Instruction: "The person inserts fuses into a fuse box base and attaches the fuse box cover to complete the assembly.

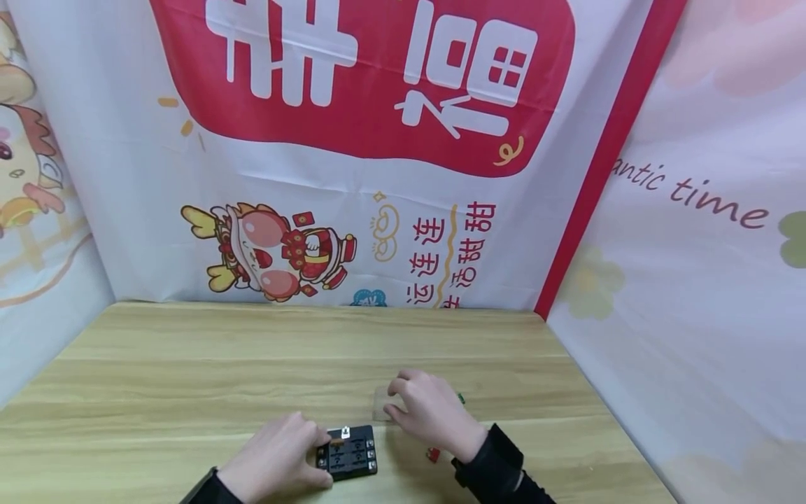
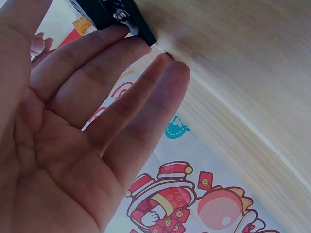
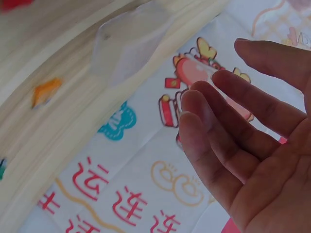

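A black fuse box (image 1: 346, 455) with screw terminals lies on the table, an orange blade fuse (image 1: 338, 442) seated near its upper left. My left hand (image 1: 277, 448) holds the box by its left side, thumb at the near edge and fingertips at the far corner. In the left wrist view, fingertips meet the underside of the box (image 2: 116, 19). Above a clear plastic cover (image 1: 380, 404) hovers my right hand (image 1: 434, 413), fingers loosely bent and nothing between them. The right wrist view shows that cover (image 3: 129, 43) apart from the fingers.
A red blade fuse (image 1: 433, 455) lies beneath the right wrist. Beyond the right hand a green fuse (image 1: 461, 398) peeks out. An orange fuse (image 3: 47, 91) shows on the table in the right wrist view. A printed cloth (image 1: 378, 168) hangs behind the table's far edge.
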Available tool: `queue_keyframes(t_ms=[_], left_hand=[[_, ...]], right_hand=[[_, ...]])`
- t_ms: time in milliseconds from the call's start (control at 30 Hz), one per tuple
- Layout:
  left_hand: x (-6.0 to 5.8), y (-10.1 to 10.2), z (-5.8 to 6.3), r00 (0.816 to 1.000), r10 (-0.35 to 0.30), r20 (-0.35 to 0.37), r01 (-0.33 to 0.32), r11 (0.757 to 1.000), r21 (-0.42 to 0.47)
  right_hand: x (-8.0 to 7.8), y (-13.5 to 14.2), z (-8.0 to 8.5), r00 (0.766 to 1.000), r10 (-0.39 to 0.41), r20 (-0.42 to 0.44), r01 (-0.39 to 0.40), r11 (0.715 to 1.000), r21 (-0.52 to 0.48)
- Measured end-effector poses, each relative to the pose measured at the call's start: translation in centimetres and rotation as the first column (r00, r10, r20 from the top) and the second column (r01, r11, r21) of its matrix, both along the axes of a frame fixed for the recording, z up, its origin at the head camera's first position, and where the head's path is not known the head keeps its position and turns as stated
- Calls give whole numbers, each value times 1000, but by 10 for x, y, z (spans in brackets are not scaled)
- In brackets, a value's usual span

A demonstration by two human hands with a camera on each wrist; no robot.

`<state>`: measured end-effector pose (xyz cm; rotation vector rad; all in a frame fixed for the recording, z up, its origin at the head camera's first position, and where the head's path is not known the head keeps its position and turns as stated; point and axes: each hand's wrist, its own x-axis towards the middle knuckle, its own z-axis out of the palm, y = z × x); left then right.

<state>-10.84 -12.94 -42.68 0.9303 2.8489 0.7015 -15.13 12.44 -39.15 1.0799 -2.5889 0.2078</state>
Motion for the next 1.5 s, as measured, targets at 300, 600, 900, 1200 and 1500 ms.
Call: queue_keyframes(t_ms=[300,600,900,1200,1500], left_hand=[[1,-1,-3,1000,-4,8,4,1000,5],[-4,-3,2,1000,-10,1,10,1000,-7],[-4,-4,1,1000,-17,10,17,1000,-3],[-4,-2,3,1000,-15,-3,15,1000,-13],[-4,0,2,1000,-9,16,9,1000,-6]], right_hand=[[2,32,5,997,-17,78,20,999,-29],[-3,70,11,969,17,246,6,996,-93],[-10,80,3,975,68,212,-50,995,-89],[-11,83,-7,941,173,290,-174,985,-25],[-9,89,-1,911,151,385,-167,986,8]])
